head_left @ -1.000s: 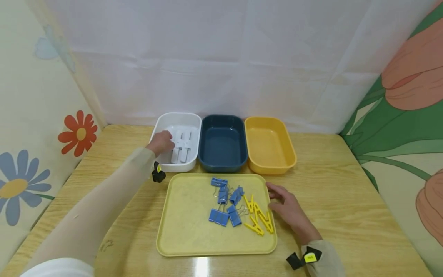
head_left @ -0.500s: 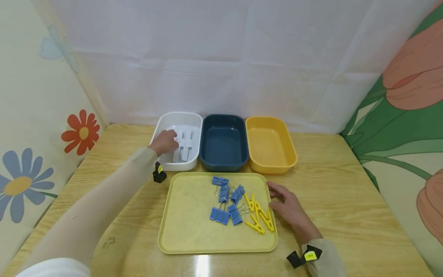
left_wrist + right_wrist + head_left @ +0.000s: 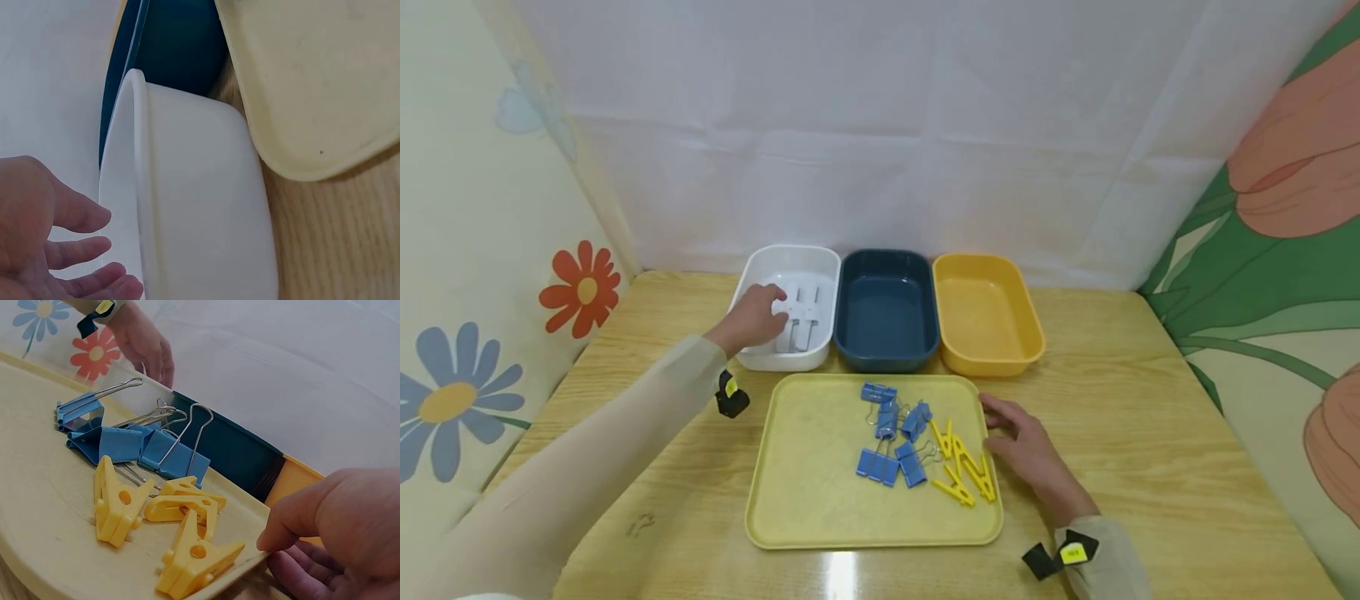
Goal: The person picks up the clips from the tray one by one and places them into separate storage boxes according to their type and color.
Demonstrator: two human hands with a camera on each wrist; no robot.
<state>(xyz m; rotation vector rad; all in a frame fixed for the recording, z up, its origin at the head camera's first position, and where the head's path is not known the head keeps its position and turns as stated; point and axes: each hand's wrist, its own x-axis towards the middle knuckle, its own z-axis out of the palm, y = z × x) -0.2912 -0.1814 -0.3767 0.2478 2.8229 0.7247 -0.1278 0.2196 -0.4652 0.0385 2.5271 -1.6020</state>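
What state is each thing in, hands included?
White plastic bin: upright, partly filled.
White pieces with metal parts: side by side in that bin.
Dark blue plastic bin: upright.
Yellow plastic bin: upright.
Pale yellow rectangular tray: flat on the wooden table.
Blue binder clips with wire handles: clustered on the tray.
Yellow plastic clothespins: on the tray, some overlapping.
Left hand: over the white bin, fingers apart.
Right hand: touching the tray's rim.
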